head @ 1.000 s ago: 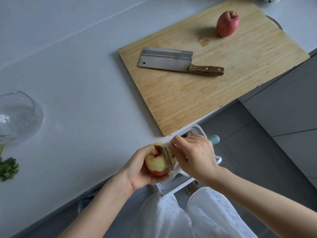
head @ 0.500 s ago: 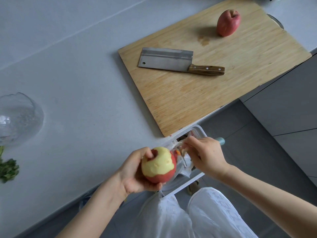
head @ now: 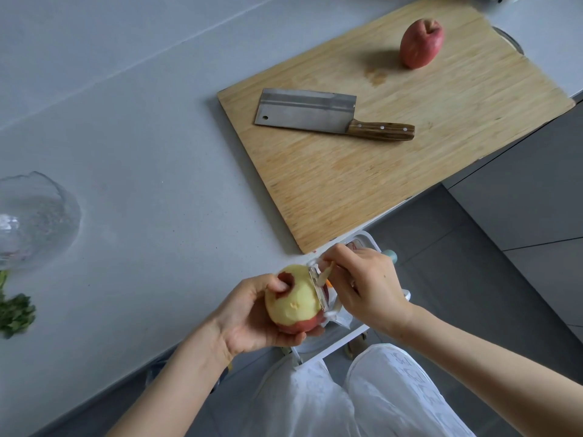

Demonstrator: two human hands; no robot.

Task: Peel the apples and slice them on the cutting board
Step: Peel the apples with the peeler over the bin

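Head view: left hand (head: pixel 249 313) clasps half-peeled apple (head: pixel 295 302), right hand (head: pixel 366 287) pinches peeler (head: pixel 318 283); no legible writing.

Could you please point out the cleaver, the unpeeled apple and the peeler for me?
cleaver (head: pixel 304 111), head view, middle of blade.
unpeeled apple (head: pixel 421 44), head view, red side.
peeler (head: pixel 316 280), head view, metal blade.

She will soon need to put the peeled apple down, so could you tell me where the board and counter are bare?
The board is bare in front of the cleaver and right of its handle. The counter is bare between the board and glass bowl. The far corner holds the whole apple; greens crowd the left edge.
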